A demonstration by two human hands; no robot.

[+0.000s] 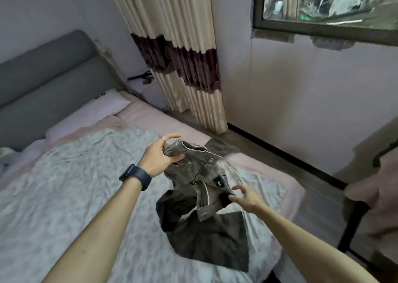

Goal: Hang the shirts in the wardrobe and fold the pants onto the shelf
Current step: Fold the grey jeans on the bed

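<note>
Grey-brown pants (212, 228) hang from the left hand (159, 156) clutching the waistband (195, 151), for straightening; right hand (245, 197) at 4 o'clock, fingers spread

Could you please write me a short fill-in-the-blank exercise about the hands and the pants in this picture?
The left hand grips the grey-brown pants by the ___.
The right hand is ___, fingers spread near the pants.
The dark smartwatch sits on the ___ wrist.
Below the pants, a patterned sheet covers the ___.
Missing words: waistband; open; left; bed.
</note>
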